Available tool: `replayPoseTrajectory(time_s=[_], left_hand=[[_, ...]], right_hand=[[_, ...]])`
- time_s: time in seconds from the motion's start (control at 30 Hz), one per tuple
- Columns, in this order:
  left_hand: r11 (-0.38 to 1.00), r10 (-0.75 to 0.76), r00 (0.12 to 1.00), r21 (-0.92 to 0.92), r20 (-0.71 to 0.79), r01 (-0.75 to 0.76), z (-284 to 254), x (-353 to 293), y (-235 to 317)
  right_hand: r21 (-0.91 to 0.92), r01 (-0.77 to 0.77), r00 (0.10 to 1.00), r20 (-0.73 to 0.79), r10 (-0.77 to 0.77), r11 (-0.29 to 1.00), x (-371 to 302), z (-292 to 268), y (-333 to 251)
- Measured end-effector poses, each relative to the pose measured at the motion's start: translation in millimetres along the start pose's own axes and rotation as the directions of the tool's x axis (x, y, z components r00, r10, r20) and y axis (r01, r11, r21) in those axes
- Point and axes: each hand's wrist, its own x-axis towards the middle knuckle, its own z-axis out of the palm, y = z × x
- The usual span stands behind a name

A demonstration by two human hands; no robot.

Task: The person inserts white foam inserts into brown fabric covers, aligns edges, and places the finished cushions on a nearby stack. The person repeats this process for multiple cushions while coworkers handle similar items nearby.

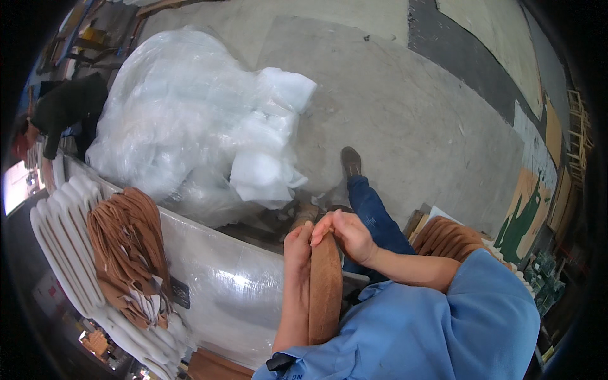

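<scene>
A long, narrow brown fabric-covered pad [325,291] stands on end against my body, its tip pointing away from me. At that far tip, my left hand [299,244] closes on the left edge, fingers bent round it. From the other side my right hand [347,234] pinches the same end, its fingers curled over the fabric close to the left fingertips. To my left lies a heap of loose brown fabric covers [126,237] with some white showing among them. It rests on a row of white foam pads [60,244].
A plastic-wrapped surface [221,272] lies left of my arms. Beyond it a big clear plastic bundle of white foam [177,114] sits on the grey floor [411,107]. Several brown padded pieces [446,239] are stacked at my right. Another person [69,107] bends at the far left.
</scene>
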Motion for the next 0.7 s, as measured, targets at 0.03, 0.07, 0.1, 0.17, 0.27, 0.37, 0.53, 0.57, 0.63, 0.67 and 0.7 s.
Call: replayPoseTrajectory(time_s=[0.03,0.07,0.1,0.17,0.27,0.37,0.53,0.57,0.63,0.67,0.7], left_hand=[[1.000,0.007,1.000,-0.004,0.016,-0.007,0,0,-2],[1.000,0.018,0.999,-0.009,0.028,-0.018,-3,1,-4],[1.000,0.007,1.000,-0.016,0.028,-0.007,-5,2,-7],[0.999,-0.008,0.999,-0.032,0.035,0.010,-4,5,-11],[0.999,0.040,0.999,0.003,0.023,-0.040,-4,8,-9],[0.972,0.231,0.965,0.063,-0.122,-0.225,-17,-22,10],[0.805,0.460,0.885,0.388,0.069,-0.449,-80,-170,0],[0.837,0.410,0.894,0.316,0.178,-0.447,-91,-203,-6],[0.872,0.322,0.908,0.290,0.269,-0.395,-94,-254,-23],[0.874,0.282,0.927,0.332,0.249,-0.355,-91,-273,-34],[0.873,0.242,0.943,0.373,0.230,-0.315,-90,-284,-44]], right_hand=[[-0.021,-0.026,1.000,0.009,0.027,0.999,1,3,6],[-0.052,-0.056,0.998,-0.015,0.056,0.997,10,4,12],[-0.051,-0.087,0.996,-0.022,0.086,0.995,13,2,15],[-0.056,-0.144,0.989,-0.037,0.142,0.988,17,-2,20],[-0.033,-0.233,0.970,-0.073,0.230,0.972,23,-6,17],[-0.096,-0.217,0.973,-0.097,0.207,0.972,19,-7,4],[-0.283,0.095,0.995,0.051,-0.084,0.954,-6,3,-28],[-0.277,0.086,0.992,0.112,-0.057,0.957,-12,11,-36],[-0.360,0.085,0.978,0.209,-0.009,0.929,-15,23,-36],[-0.403,0.088,0.966,0.257,0.020,0.911,-16,27,-35],[-0.434,0.068,0.968,0.246,0.046,0.898,-14,27,-35]])
